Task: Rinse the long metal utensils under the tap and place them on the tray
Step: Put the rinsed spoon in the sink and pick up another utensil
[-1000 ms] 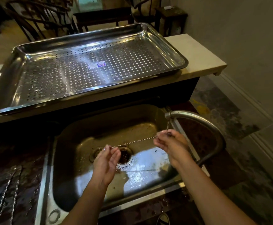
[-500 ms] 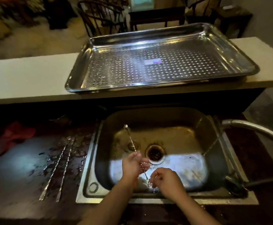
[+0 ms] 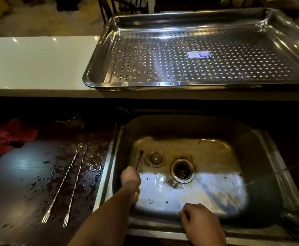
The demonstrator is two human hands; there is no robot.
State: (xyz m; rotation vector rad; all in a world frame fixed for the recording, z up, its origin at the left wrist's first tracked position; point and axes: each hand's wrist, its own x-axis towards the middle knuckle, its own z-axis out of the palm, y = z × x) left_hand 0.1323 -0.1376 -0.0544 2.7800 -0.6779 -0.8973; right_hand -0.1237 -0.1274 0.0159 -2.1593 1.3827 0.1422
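My left hand [image 3: 131, 177] is over the left side of the steel sink [image 3: 262, 144] and grips a long thin metal utensil [image 3: 139, 160]. Its rounded end pokes up and away from my fist; the rest is hidden by my hand and forearm. My right hand [image 3: 201, 222] hovers over the sink's front rim with loosely curled fingers and nothing in it. Two long twisted metal forks [image 3: 62, 183] [image 3: 76, 181] lie side by side on the wet dark counter left of the sink. The perforated steel tray [image 3: 99, 68] sits on the raised white ledge behind the sink and holds no utensils.
In the sink basin are an open drain [image 3: 182, 170] and a loose strainer plug [image 3: 155, 158]. A red cloth [image 3: 12, 135] lies at the far left of the dark counter [image 3: 21, 174]. The white ledge [image 3: 38, 63] extends left of the tray. Chairs stand beyond it.
My right hand has let go of the utensil and dropped to the sink's front rim. My left hand has carried the utensil to the sink's left side. The view has shifted left.
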